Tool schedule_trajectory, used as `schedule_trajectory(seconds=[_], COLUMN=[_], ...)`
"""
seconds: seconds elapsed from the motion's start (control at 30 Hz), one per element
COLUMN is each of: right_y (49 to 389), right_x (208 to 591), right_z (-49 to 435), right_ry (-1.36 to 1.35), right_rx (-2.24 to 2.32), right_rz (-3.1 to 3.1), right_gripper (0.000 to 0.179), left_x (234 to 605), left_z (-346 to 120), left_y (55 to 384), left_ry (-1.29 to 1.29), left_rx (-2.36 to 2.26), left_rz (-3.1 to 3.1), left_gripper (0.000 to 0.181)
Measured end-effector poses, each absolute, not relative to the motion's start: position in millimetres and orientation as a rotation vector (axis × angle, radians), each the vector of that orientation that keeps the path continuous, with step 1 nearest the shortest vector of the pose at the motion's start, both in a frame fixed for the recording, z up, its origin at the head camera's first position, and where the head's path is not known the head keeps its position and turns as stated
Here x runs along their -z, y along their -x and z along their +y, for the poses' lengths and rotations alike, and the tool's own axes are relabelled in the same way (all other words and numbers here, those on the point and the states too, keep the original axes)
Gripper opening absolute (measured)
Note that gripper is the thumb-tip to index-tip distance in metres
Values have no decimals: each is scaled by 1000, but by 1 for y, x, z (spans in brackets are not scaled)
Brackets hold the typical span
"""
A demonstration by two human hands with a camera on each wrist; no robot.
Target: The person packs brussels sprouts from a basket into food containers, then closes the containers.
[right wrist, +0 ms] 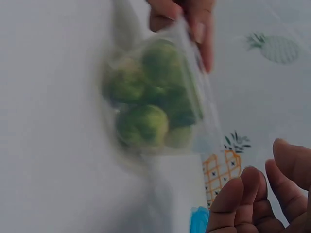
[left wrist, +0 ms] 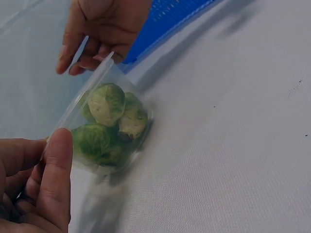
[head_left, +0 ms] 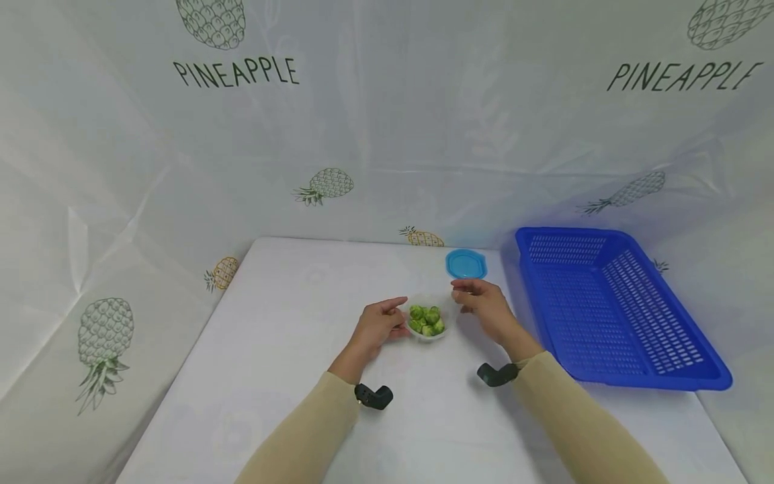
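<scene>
A clear plastic container [head_left: 426, 338] holds several green Brussels sprouts [head_left: 426, 321]. My left hand [head_left: 376, 328] pinches its left rim, thumb outside, as the left wrist view shows with the thumb [left wrist: 57, 174] against the wall. On the opposite side, my right hand [head_left: 484, 308] is just beside the container, fingers loosely bent and holding nothing; a gap separates these fingers [right wrist: 226, 201] from the container in the right wrist view. Behind the right hand, a round blue lid [head_left: 465, 264] lies flat on the white table [head_left: 290, 336].
A large blue plastic basket [head_left: 544, 316] with slotted walls stands at the right of the table. White sheeting [head_left: 387, 121] printed with pineapples hangs behind and to the sides. A dark wrist camera [head_left: 497, 374] sits on the right wrist, another [head_left: 375, 396] on the left.
</scene>
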State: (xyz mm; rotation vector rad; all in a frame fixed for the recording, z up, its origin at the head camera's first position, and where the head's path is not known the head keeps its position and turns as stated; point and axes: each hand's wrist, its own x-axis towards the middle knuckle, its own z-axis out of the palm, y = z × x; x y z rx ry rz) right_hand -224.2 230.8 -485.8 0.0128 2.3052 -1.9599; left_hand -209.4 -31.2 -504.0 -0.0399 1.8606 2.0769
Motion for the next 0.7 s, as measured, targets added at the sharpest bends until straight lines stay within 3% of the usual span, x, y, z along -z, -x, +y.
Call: schedule_trajectory(seconds=[0.3,0.5,0.7], right_y=[242,251,262], right_x=[477,474,474], right_z=[252,257,257], right_ry=[-188,-353,-533], right_rx=[2393,2479,2568], right_rz=[1951,1895,1847], right_gripper=[37,56,55], left_x=[504,499,481], left_z=[-29,-33,-38], left_y=[211,219,249], left_ry=[42,75,87], left_rx=[-2064,-1997,-2010], left_rz=[1855,1934,1953], left_gripper=[45,39,38])
